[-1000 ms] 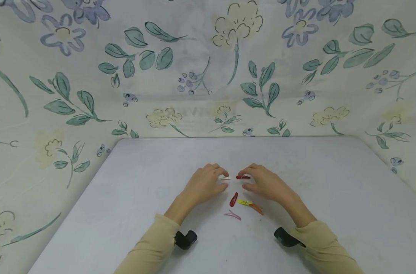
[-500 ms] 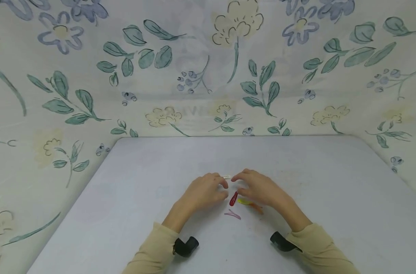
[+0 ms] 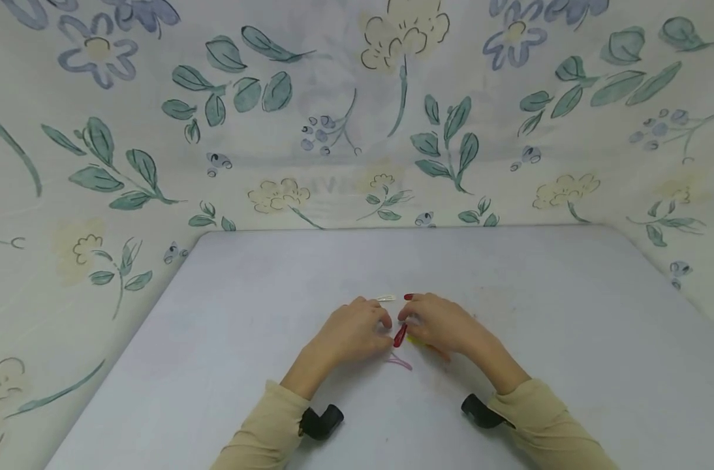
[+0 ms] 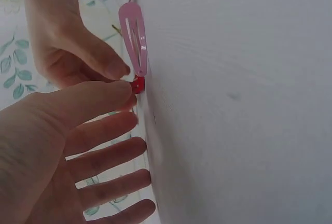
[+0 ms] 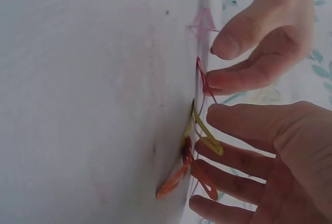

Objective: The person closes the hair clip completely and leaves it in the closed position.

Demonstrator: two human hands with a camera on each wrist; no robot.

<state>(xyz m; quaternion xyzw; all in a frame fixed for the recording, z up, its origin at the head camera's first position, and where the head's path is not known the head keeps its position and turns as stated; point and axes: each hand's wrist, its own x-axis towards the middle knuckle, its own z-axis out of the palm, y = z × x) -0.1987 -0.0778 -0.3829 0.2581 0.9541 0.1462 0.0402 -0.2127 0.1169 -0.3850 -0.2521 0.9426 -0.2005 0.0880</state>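
Observation:
Between my hands a red hair clip (image 3: pixel 400 335) lies on the table. My right hand (image 3: pixel 438 320) bends over it, with its thumb (image 5: pixel 223 114) right at the clip's end in the right wrist view. Opposite, my left hand (image 3: pixel 353 329) has its fingertips close beside the same clip, fingers spread in the left wrist view. A pink hair clip (image 4: pixel 135 37) lies nearer the body. Yellow (image 5: pixel 208 133) and orange hair clips (image 5: pixel 174 182) sit beneath my right hand, partly hidden in the head view.
Beyond the hands lie a white hair clip (image 3: pixel 386 298) and a second red hair clip (image 3: pixel 409 296), partly covered by my right hand. The white table (image 3: pixel 275 274) ends at a floral cloth (image 3: pixel 333 209) behind. Black devices (image 3: pixel 322 423) are worn at both wrists.
My right hand has moved nearer and leftward, from the far red hair clip to the near one. My left hand has drawn back from the white hair clip toward the near red one.

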